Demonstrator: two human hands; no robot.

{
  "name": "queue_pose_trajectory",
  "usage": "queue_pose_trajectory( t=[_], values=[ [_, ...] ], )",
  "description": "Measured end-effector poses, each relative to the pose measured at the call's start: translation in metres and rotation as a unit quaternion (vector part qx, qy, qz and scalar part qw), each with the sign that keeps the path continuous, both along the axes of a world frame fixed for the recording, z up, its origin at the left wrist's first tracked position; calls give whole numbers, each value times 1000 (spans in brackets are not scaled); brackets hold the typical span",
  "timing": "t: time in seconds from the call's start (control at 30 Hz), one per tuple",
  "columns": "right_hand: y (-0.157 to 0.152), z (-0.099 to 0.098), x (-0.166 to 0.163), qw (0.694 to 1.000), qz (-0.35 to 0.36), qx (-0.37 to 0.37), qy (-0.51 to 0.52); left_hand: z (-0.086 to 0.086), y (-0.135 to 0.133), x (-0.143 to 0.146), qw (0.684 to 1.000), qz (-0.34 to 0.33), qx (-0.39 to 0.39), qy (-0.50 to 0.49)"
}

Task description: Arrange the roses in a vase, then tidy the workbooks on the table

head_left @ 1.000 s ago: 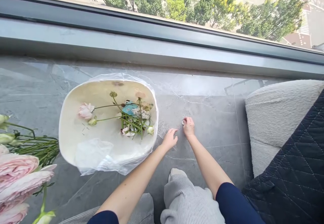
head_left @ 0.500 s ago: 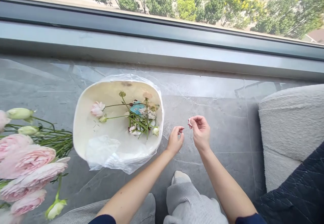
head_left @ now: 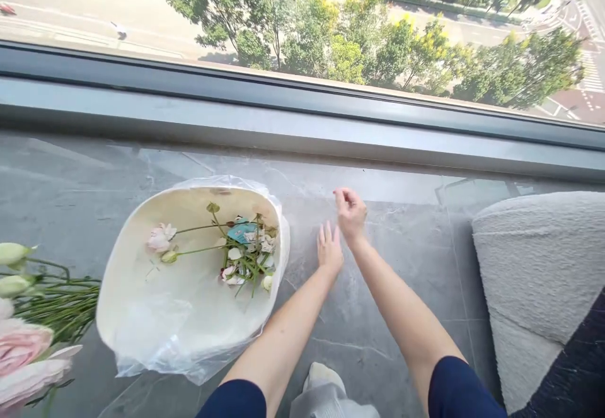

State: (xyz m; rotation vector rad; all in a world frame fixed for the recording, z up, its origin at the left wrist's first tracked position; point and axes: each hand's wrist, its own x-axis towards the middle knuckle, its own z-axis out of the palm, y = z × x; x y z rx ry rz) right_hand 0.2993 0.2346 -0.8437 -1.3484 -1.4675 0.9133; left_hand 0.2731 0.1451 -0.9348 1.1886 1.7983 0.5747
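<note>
My left hand [head_left: 329,251] is open over the grey tiled floor, its fingers stretched forward and together, to the right of the bin. I cannot tell whether it touches the tiles. Slightly ahead and to the right, my right hand [head_left: 350,214] is closed in a pinch, and whatever its fingers hold is hidden. Left of both hands stands a cream bin [head_left: 189,304] lined with a clear plastic bag [head_left: 177,348]. Inside it lie a pale pink flower [head_left: 161,237], cut green stems, loose petals and a blue scrap [head_left: 241,231].
Pink blooms and green stems [head_left: 61,304] of a bouquet reach in from the left edge. A light fleecy piece of furniture [head_left: 543,267] stands at the right. A window frame [head_left: 302,103] and its ledge cross the far side. My foot [head_left: 324,377] is below the hands.
Both hands have reached forward, and my left fingers have straightened. The small white piece seen earlier in my right fingers no longer shows. The view has tilted up and shifted right.
</note>
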Motion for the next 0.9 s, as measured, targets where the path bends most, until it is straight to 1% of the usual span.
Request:
queue_pose_trajectory(
  t=[0.03, 0.07, 0.13, 0.17, 0.23, 0.33, 0.47, 0.57, 0.63, 0.67, 0.73, 0.77, 0.83, 0.9],
  values=[
    [22, -26, 17, 996, -57, -54, -31, -5, 10, 3, 999, -19, -14, 47],
    [45, -50, 32, 988, -89, -101, -79, -10, 19, 4, 994, -47, -29, 94],
    [86, -92, 57, 980, -104, -127, -111, -20, 34, 1, 979, -121, -51, 158],
    [104, -109, 65, 977, -106, -135, -124, -24, 39, -1, 973, -152, -53, 167],
    [132, -131, 75, 974, -105, -141, -140, -30, 45, -7, 965, -189, -50, 175],
    [160, -146, 75, 970, -101, -146, -167, -32, 47, -10, 952, -219, -60, 205],
    [186, -155, 67, 963, -96, -151, -200, -26, 48, -8, 917, -277, -95, 270],
    [198, -159, 64, 957, -94, -161, -220, -22, 51, -6, 894, -308, -118, 303],
    [197, -157, 61, 956, -85, -163, -229, -20, 51, -6, 885, -319, -125, 315],
    [192, -155, 58, 957, -74, -160, -231, -19, 51, -6, 883, -321, -126, 318],
    [170, -150, 52, 960, -49, -146, -232, -19, 51, -6, 883, -321, -125, 320],
    [153, -148, 48, 964, -22, -136, -227, -19, 51, -6, 883, -319, -124, 320],
    [112, -143, 43, 970, 66, -120, -201, -20, 51, -6, 886, -313, -122, 321],
    [69, -134, 43, 964, 171, -119, -166, -22, 51, -6, 888, -306, -125, 319]
  ],
)
